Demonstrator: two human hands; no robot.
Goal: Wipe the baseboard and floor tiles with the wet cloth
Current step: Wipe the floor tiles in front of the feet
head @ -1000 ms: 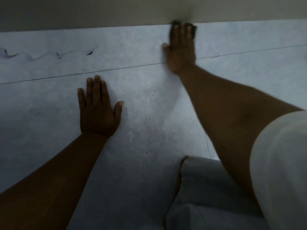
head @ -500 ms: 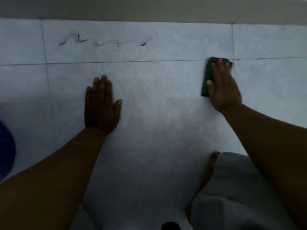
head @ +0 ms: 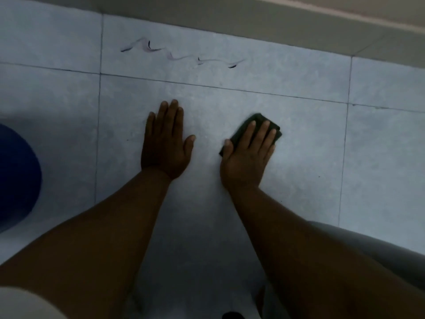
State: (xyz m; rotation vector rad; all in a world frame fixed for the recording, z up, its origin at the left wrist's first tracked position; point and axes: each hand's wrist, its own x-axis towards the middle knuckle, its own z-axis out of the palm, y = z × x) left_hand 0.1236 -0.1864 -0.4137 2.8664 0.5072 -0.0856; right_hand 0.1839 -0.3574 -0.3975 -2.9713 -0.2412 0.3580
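Observation:
My right hand (head: 247, 155) lies flat on a dark folded cloth (head: 276, 131), pressing it onto a pale grey floor tile (head: 310, 157). Only the cloth's far corner and left edge show past my fingers. My left hand (head: 164, 143) rests palm down on the same tile, fingers together, holding nothing, about a hand's width left of the cloth. A wavy dark smear (head: 181, 54) marks the tile row beyond the hands. The beige baseboard (head: 253, 21) runs along the top of the view, well beyond both hands.
A dark blue rounded object (head: 16, 178) sits at the left edge. My knee in grey fabric (head: 379, 249) is at the lower right. A small dark object (head: 232, 315) shows at the bottom edge. Grout lines divide the tiles.
My right hand has slid the cloth from the baseboard back toward me and leftward, ending beside my left hand. The view has shifted left, bringing the blue object into sight.

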